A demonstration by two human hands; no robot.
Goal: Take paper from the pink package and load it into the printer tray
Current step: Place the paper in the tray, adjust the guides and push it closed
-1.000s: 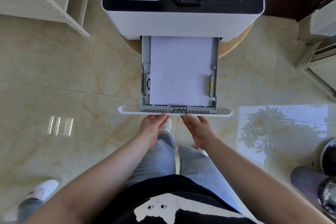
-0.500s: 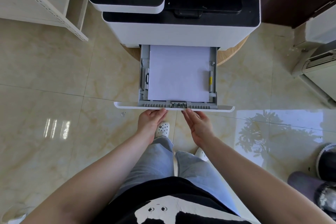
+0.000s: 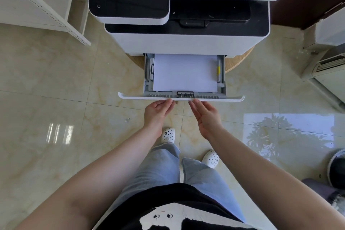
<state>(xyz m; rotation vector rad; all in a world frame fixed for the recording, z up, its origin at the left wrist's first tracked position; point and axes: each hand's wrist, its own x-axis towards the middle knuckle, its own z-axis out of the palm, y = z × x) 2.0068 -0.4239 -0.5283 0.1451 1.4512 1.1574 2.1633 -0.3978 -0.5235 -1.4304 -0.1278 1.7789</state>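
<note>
While the stack of white paper (image 3: 185, 73) lies flat in the grey plastic printer tray (image 3: 222, 78) just beyond both hands, the left hand (image 3: 157, 111) and right hand (image 3: 206, 115), fingers extended and grasping nothing, touch the tray's white front panel (image 3: 224, 98) below the white-and-black printer (image 3: 186, 43).

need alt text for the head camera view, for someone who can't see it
Seen from above, a person's left hand and right hand, both open, press fingertips against the front panel of a paper tray that sticks partway out of a white printer. White paper lies flat in it, above a glossy tiled floor.
</note>
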